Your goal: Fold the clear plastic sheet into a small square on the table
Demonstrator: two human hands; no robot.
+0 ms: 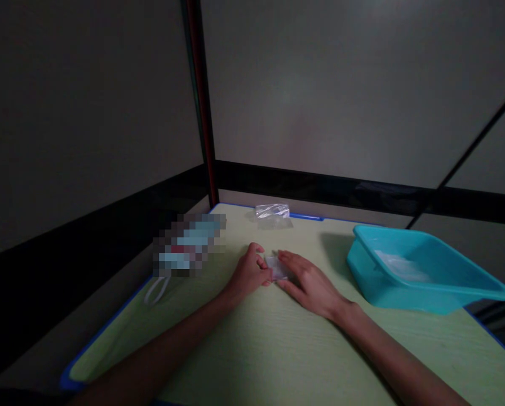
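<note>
A small, clear plastic bag [277, 268] lies on the table between my two hands. My left hand [249, 272] is closed at its left edge, with the fingers curled and the thumb on the plastic. From the right, my right hand [309, 282] spans the bag's other end, its fingertips along the far side and its thumb along the near side. What the bag contains, if anything, is too small to make out. Farther back lies more crinkled clear plastic [273, 212], with a flat clear piece in front of it.
A turquoise plastic basin [404, 290] stands at the right, with whitish clear plastic [402, 266] inside. At the left edge is a blurred-out item with a white loop strap [156, 290]. The pale green table [252, 349] has a blue rim; walls rise behind and to the left.
</note>
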